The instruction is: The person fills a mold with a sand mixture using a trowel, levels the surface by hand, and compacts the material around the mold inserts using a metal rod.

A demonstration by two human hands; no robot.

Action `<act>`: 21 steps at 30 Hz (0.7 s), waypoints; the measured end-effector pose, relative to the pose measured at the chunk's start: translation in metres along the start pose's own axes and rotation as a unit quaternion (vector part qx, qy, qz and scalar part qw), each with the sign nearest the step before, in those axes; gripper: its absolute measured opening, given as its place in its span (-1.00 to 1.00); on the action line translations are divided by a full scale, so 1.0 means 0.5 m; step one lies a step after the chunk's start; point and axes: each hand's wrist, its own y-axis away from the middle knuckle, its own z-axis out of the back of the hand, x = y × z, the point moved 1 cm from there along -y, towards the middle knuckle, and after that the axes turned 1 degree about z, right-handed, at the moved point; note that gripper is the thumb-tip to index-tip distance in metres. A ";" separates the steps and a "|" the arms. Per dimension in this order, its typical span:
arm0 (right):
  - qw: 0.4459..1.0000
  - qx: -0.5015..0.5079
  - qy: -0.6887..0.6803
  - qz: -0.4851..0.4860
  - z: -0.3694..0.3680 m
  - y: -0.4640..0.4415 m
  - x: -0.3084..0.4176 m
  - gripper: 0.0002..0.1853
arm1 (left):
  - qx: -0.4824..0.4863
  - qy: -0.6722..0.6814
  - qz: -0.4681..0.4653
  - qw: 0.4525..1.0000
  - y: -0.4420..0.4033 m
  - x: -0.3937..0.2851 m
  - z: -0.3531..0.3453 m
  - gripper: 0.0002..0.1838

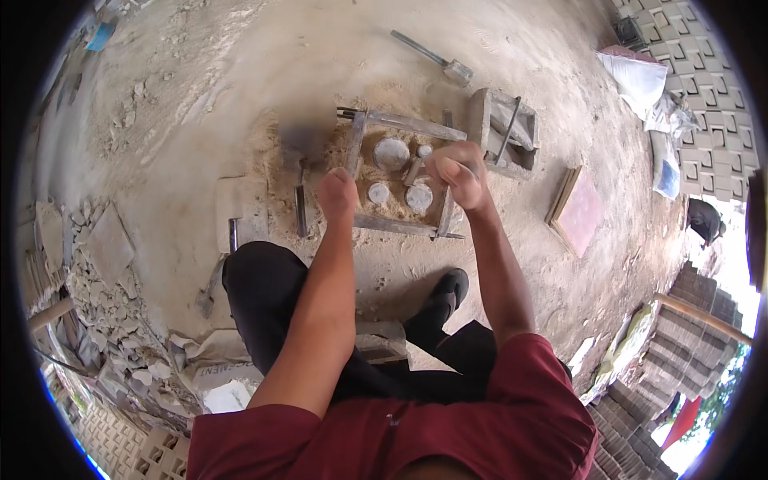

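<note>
A rectangular wooden frame point(400, 227) lies on the sandy ground, with sand and several round pale pieces inside, among them a large disc point(391, 154) and a smaller one point(418, 198). My left hand point(337, 194) is closed at the frame's left side; what it holds, if anything, is hidden. Over the frame's right part, my right hand point(459, 174) is closed on a small tool point(414, 171) that points down toward the discs. The tool's shape is partly hidden by the fingers. Left of my left hand lies a tool with a dark handle point(302, 210).
Right of the frame stands a grey tray point(478, 120) with a bar across it. A long-handled tool point(424, 50) lies beyond. A pinkish board point(579, 211) rests at the right, a hammer-like tool point(210, 292) near my knee, and rubble point(108, 276) at the left.
</note>
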 end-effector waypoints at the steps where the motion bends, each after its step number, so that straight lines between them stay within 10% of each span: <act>1: 0.998 0.034 0.028 -0.032 -0.006 -0.013 0.008 -0.49 | -0.001 -0.001 0.005 1.000 0.006 0.002 0.006 -0.48; 17: 0.994 -0.059 -0.036 -0.080 0.027 -0.131 0.011 -0.60 | -0.007 -0.011 0.006 1.000 0.002 -0.008 0.004 -0.49; 19: 0.980 -0.103 -0.041 0.166 0.038 -0.117 0.042 -0.59 | -0.003 -0.009 0.010 1.000 0.000 -0.009 0.003 -0.48; 21: 0.970 -0.172 -0.048 0.164 0.042 -0.104 0.075 -0.47 | 0.002 -0.008 0.012 1.000 0.004 -0.002 0.006 -0.47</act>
